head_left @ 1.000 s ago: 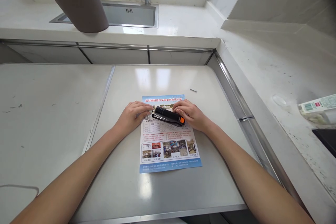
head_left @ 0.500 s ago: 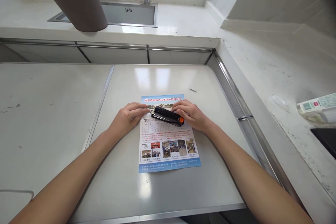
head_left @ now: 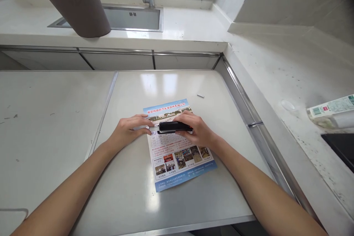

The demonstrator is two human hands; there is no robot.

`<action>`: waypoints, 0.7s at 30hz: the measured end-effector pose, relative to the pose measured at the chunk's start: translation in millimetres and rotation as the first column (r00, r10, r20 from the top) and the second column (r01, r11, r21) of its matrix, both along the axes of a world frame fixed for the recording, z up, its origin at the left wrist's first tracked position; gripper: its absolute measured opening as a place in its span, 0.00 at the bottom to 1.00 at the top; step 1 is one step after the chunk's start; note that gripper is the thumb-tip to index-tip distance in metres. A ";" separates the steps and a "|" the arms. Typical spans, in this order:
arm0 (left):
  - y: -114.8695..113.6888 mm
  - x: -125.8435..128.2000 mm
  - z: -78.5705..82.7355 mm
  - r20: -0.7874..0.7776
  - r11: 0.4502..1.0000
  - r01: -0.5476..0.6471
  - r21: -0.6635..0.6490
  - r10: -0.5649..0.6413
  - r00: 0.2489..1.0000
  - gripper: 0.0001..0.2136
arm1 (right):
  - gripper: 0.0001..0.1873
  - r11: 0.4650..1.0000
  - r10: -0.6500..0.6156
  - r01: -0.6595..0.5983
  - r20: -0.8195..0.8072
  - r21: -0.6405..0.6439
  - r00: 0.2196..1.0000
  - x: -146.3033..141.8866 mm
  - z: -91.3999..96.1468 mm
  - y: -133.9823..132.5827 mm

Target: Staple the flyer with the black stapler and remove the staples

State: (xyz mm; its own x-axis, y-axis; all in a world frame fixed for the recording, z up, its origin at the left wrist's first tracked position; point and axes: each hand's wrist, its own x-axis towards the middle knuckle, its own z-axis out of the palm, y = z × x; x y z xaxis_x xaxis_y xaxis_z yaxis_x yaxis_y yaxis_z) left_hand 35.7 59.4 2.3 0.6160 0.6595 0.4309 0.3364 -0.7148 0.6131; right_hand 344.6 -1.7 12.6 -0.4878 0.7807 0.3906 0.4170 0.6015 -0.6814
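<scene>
A black stapler (head_left: 171, 126) lies level over a printed flyer (head_left: 179, 155) with a blue border, text and small photos. My right hand (head_left: 195, 127) is wrapped round the stapler's right end, covering that part of it. At the stapler's left end a short, shiny metal piece (head_left: 156, 128) sticks out. My left hand (head_left: 131, 129) is beside that end, thumb and forefinger apart with a gap between them, the forefinger's tip close to the metal. Whether it touches is too small to tell.
A small strip of staples (head_left: 200, 96) lies beyond the flyer on the white table (head_left: 124, 191). A brown cylinder (head_left: 83, 11) stands by the sink (head_left: 132, 18). On the right counter are a clear round piece (head_left: 288, 105) and a labelled package (head_left: 332, 112).
My right hand has closed round the stapler and turned it level, hiding its orange part. The flyer has rotated anticlockwise. My left thumb and forefinger have spread at the stapler's left end.
</scene>
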 end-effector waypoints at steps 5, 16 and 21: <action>-8.9 15.7 7.5 0.057 0.982 0.190 0.021 -0.191 0.980 0.08 | 0.13 0.992 0.128 -0.128 -0.076 0.004 0.989 -13.3 5.5 -5.7; -12.0 23.9 10.6 0.073 0.979 -0.057 0.194 0.043 0.996 0.09 | 0.16 0.991 -0.116 0.126 -0.178 0.049 0.977 -22.4 -5.1 -7.7; -5.5 26.7 0.6 -0.176 0.909 -0.355 0.220 0.395 0.902 0.15 | 0.14 0.874 -0.477 0.486 -0.145 0.030 0.867 -7.7 -1.1 -3.3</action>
